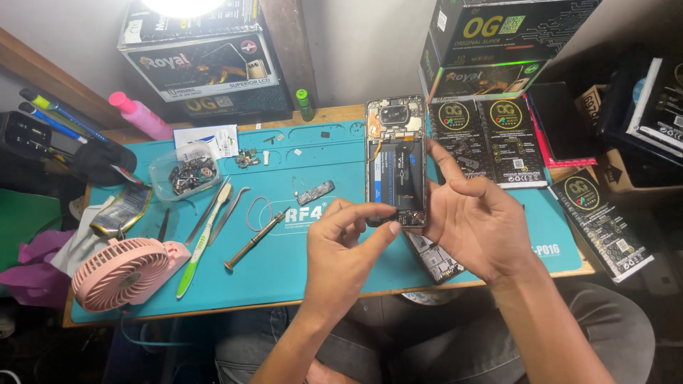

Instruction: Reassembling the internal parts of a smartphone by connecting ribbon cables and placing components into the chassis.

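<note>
The opened phone point(396, 162) stands upright above the teal mat point(299, 263), its long axis running twelve to six, camera end at twelve, back cover off so the dark battery and boards show. The right hand point(475, 220) cradles it from three o'clock, fingers wrapped on the far edge; the left hand point(341, 245) comes from seven o'clock, thumb and forefinger pinching its bottom end. A screwdriver point(254, 242), tweezers point(229, 213) and pink fan point(121, 274) lie toward nine o'clock
</note>
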